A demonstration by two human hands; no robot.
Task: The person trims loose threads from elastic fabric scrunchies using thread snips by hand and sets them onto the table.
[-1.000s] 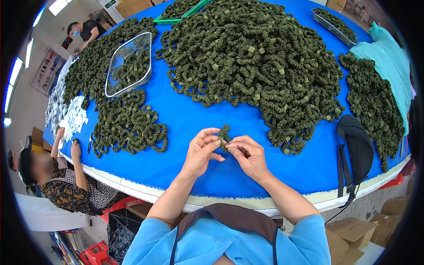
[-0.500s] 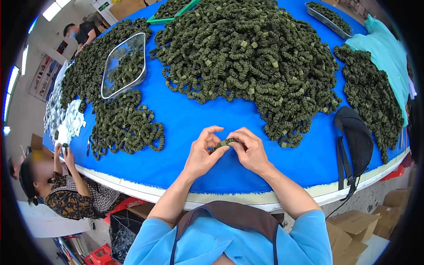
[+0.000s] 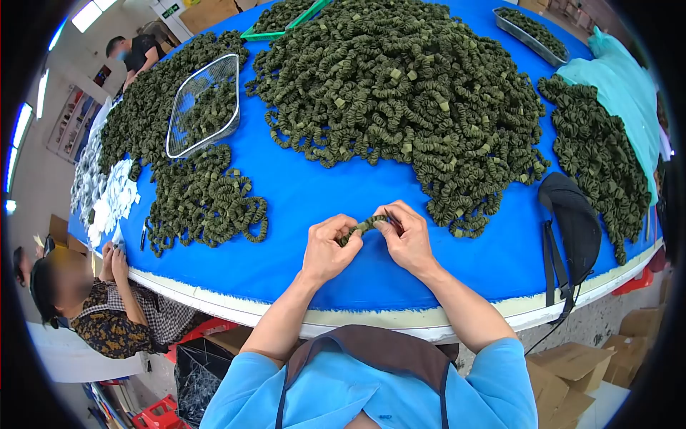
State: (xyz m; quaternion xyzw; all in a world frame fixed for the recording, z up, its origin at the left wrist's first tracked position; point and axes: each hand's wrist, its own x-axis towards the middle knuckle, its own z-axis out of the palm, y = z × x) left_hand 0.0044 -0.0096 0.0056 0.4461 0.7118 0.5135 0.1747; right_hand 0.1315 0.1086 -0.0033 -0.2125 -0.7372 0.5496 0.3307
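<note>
A dark olive-green ruffled scrunchie (image 3: 369,224) is stretched between my two hands above the blue table cover. My left hand (image 3: 329,247) pinches its left end between thumb and fingers. At the other end, my right hand (image 3: 409,240) grips it with thumb and fingertips closed. A thin dark thing shows by the right fingers, too small to make out. Beyond my hands lies a large heap of similar scrunchies (image 3: 400,93), some with lighter green patches. A smaller pile of scrunchies (image 3: 204,204) lies to the left of my hands.
A wire basket (image 3: 171,136) and green tray (image 3: 250,35) stand left and back. On the right are a black bag (image 3: 572,222), a teal cloth (image 3: 618,93) and more scrunchies (image 3: 597,150). A co-worker (image 3: 107,307) sits left beside white pieces (image 3: 114,200); another person (image 3: 139,57) is farther back.
Both hands still hold the scrunchie; my left fingers have curled in and the right fingers have shifted on its end. The seated co-worker's hands have moved down and closer together.
</note>
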